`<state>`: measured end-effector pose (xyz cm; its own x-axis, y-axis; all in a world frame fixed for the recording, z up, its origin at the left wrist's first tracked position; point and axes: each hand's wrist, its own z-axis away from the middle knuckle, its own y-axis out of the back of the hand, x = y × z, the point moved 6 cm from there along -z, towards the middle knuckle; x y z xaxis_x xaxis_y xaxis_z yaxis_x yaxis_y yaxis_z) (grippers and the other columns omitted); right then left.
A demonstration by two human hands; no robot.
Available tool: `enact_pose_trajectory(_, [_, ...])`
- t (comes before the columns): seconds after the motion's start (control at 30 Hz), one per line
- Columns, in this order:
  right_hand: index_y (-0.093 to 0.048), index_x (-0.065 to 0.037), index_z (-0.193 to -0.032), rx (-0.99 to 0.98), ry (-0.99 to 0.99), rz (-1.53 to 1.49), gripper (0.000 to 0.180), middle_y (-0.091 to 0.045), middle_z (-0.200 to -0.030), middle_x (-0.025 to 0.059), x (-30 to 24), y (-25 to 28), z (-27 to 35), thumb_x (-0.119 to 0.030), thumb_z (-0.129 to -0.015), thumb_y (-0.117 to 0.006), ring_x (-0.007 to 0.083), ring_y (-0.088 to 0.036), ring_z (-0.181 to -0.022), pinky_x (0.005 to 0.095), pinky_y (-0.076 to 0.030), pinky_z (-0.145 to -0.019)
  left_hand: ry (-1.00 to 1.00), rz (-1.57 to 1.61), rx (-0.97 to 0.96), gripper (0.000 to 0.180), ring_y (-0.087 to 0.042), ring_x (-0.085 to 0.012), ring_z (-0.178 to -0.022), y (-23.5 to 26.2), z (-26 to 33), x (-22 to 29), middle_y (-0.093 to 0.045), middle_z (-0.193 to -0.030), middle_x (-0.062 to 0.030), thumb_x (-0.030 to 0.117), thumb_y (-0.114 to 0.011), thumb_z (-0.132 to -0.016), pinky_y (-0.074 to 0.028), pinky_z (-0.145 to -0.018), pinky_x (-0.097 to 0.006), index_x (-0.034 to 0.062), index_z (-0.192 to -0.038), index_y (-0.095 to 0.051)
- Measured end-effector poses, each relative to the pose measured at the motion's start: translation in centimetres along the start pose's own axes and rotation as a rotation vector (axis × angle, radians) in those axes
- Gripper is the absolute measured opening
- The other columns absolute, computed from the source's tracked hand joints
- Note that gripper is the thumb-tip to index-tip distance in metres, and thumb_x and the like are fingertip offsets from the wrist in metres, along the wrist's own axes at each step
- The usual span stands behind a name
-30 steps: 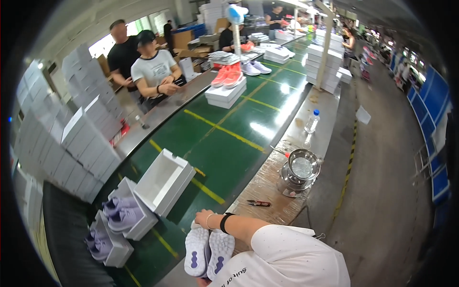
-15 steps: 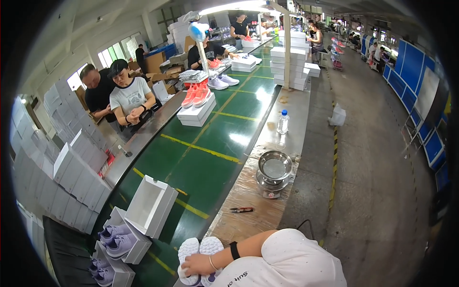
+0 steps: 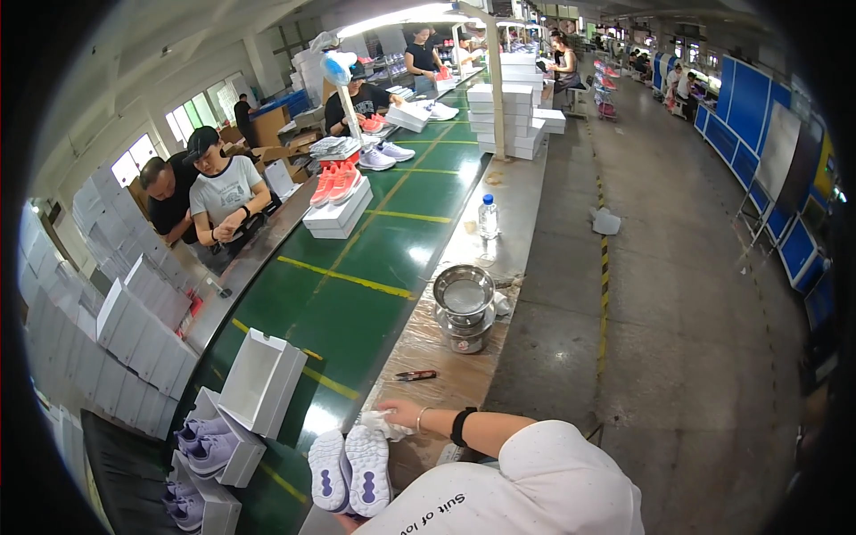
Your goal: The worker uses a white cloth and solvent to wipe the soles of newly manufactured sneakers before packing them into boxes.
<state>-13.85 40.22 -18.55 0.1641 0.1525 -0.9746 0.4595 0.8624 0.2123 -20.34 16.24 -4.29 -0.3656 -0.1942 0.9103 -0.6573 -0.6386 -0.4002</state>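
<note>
A pair of lavender sneakers (image 3: 350,471) is held soles up at the lower edge, their white treads with purple ovals facing me. Just a bit of my left hand (image 3: 348,524) shows beneath them, closed around the shoes. My right hand (image 3: 406,414), with a black band on its wrist, grips a crumpled white cloth (image 3: 385,426) just right of the shoes' toes, over the worktop. Close beyond it lies a pair of small thread snips (image 3: 416,375). Farther up the worktop stands a steel pot with a shallow bowl top (image 3: 465,292).
A green conveyor belt (image 3: 339,299) runs away on the left, carrying an open white shoebox (image 3: 260,379), boxed lavender sneakers (image 3: 207,446) and coral sneakers (image 3: 337,183) on a box. A water bottle (image 3: 488,217) stands past the pot. Two people work across the belt.
My right hand has left the soles and moved up and right, and it now holds the white cloth. The sneakers have tilted, showing more sole. The whole view has shifted slightly.
</note>
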Motion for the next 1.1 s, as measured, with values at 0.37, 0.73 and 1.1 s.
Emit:
enact_pose_trajectory(0.37, [-0.055,-0.005,-0.115,-0.126,-0.281,-0.225,0.044,-0.057,-0.109,0.0096,3.3,1.7,4.3,-0.023,-0.076,-0.063,0.0173,-0.053,-0.098,0.0275,-0.041,-0.086,0.309,-0.028,0.307,0.054,-0.051,-0.0237,-0.107,9.2,-1.3,-2.2,-0.055,-0.115,-0.0097,0.044,-0.052,-0.083,-0.040,-0.091,-0.039,0.0035,-0.119,-0.049])
enact_pose_trajectory(0.73, [-0.054,-0.005,-0.116,-0.146,-0.336,-0.286,0.042,-0.059,-0.103,0.0068,4.4,2.4,4.6,-0.019,-0.077,-0.064,0.0145,-0.055,-0.090,0.0274,-0.045,-0.078,-0.190,-1.574,0.265,0.042,-0.058,-0.0254,-0.060,7.3,-4.9,17.8,-0.060,-0.064,-0.0167,0.033,-0.074,-0.061,-0.043,-0.055,-0.035,-0.0051,-0.071,-0.060])
enact_pose_trajectory(1.1, [-0.051,0.000,-0.115,-0.127,-0.486,-0.603,0.037,-0.059,-0.101,0.0063,1.3,2.7,6.3,-0.008,-0.080,-0.059,0.0140,-0.056,-0.089,0.0261,-0.045,-0.077,-0.245,-2.361,-0.108,0.056,-0.056,-0.0241,-0.078,4.3,-16.0,23.7,-0.060,-0.072,-0.0113,0.063,-0.059,-0.059,-0.035,-0.079,-0.037,0.0084,-0.068,-0.069])
